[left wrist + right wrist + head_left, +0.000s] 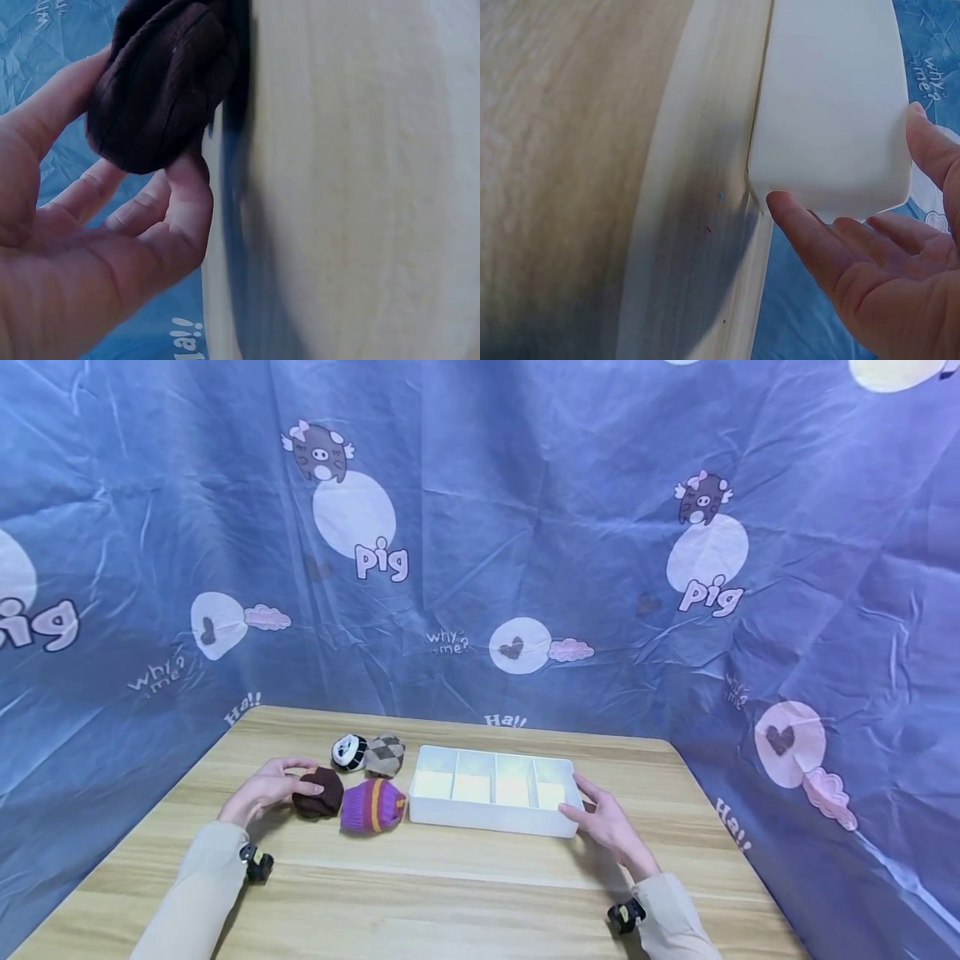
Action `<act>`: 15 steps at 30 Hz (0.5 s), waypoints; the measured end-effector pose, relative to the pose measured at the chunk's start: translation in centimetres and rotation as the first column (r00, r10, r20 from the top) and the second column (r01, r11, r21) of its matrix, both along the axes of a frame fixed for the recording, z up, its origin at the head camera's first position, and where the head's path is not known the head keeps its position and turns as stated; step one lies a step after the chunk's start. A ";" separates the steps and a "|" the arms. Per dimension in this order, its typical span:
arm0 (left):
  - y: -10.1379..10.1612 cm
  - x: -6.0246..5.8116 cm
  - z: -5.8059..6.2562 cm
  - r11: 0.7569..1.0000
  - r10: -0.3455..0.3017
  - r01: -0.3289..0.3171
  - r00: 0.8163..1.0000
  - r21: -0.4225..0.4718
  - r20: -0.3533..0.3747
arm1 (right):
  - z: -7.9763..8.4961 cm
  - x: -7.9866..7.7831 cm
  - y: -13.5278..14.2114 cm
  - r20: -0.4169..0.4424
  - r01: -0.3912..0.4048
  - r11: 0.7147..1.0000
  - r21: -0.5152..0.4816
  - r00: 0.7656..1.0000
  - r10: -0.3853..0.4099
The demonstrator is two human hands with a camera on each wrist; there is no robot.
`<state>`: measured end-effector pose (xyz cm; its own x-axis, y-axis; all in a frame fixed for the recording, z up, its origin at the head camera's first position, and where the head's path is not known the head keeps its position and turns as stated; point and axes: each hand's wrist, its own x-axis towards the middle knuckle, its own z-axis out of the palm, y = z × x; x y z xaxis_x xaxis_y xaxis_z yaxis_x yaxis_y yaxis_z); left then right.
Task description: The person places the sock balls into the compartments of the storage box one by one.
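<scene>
My left hand (264, 789) grips a dark brown rolled-up pair of socks (318, 795) between thumb and fingers; the left wrist view shows the brown bundle (161, 86) pinched at the fingertips, close to the wooden tabletop. At the other side, my right hand (609, 822) holds the right end of a white divided box (487, 817), its thumb on the front wall and fingers along the end wall. Close up in the right wrist view, the right hand's fingers (877, 255) lie against the box's corner (832, 112). The box's compartments hold nothing.
Just right of the brown bundle lies a purple sock roll with orange stripes (372, 806). Behind it sit a black-and-white roll (348, 752) and a grey argyle roll (385, 755). A blue printed curtain (465, 568) hangs around the wooden table (420, 893).
</scene>
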<state>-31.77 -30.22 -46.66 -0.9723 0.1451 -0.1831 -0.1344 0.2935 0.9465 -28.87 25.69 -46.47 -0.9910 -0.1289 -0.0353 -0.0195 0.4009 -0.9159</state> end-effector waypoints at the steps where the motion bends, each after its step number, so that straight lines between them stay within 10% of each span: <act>1: 0.0 0.0 0.1 1.000 0.006 -0.006 1.000 -0.013 -0.006 | 0.0 0.0 0.0 0.002 0.000 1.000 0.002 1.000 0.000; 15: 0.8 0.0 1.6 0.995 0.078 -0.069 0.989 0.076 -0.127 | 0.0 -0.2 -0.1 0.002 -0.005 1.000 0.011 1.000 0.005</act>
<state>-31.73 -29.43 -45.10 -0.9957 0.0808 -0.0463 -0.0277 0.2182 0.9755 -29.04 25.62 -46.49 -0.9903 -0.1330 -0.0390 -0.0192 0.4105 -0.9116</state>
